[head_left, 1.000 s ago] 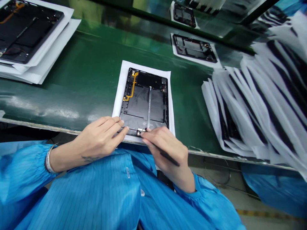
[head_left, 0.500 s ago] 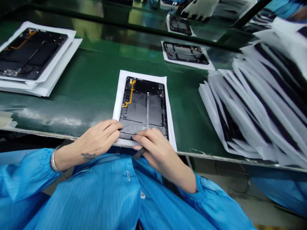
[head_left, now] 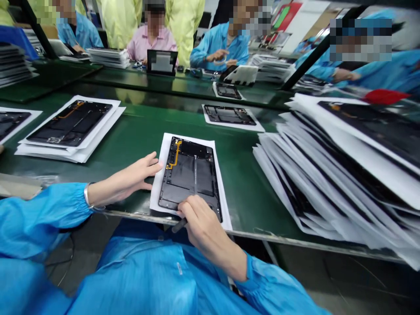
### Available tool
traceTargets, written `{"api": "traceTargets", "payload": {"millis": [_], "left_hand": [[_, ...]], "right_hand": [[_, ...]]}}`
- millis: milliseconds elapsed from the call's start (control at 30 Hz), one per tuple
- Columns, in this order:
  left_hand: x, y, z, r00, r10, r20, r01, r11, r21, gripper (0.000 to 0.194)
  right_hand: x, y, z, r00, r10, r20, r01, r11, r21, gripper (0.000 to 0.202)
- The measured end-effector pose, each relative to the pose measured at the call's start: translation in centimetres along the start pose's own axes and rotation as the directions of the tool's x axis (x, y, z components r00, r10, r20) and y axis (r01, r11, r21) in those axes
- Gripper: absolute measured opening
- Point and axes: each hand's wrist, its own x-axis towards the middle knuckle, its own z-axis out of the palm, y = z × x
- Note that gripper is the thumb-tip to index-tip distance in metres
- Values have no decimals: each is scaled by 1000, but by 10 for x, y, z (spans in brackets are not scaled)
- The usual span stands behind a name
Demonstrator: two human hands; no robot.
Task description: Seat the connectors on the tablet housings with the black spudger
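At near belt edge: right hand curled around dark stylus-like tool, fingertips on near short edge of open tablet chassis. Chassis on white sheet, long axis pointing away. Left hand flat, relaxed, holding nothing, touching sheet's left edge. Farther left: another chassis stack.

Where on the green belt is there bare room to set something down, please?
Bare belt lies between the left stack and the centre tablet, and between it and the far tablet. The fanned pile crowds the right.
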Motion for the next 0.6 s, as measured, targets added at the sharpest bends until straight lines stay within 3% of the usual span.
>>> {"api": "traceTargets", "payload": {"millis": [67,167,267,333,400,500,600], "left_hand": [[12,4,7,1000,-15,-2,15,1000,-28,68],[26,2,13,1000,16,-25,-15,998,62,54],[38,0,-6,988,79,-132,-50,976,212,37],[44,6,-39,956,138,-260,-41,937,347,26],[43,18,-87,894,202,-399,12,880,474,18],[27,43,-168,789,271,-552,145,791,595,18],[5,55,-232,724,262,-638,284,730,622,17]], "right_hand": [[6,-3,1,1000,7,-30,-8,1000,-13,25],[15,-7,3,998,10,-60,-11,1000,-17,26],[16,-7,2,994,-3,-113,14,996,92,19],[11,0,-1,987,2,-160,30,980,197,13],[5,14,-5,987,36,-157,2,972,234,12],[-3,37,-10,986,60,-155,-18,966,258,10],[-8,54,-14,984,90,-154,-50,968,246,8]]}}
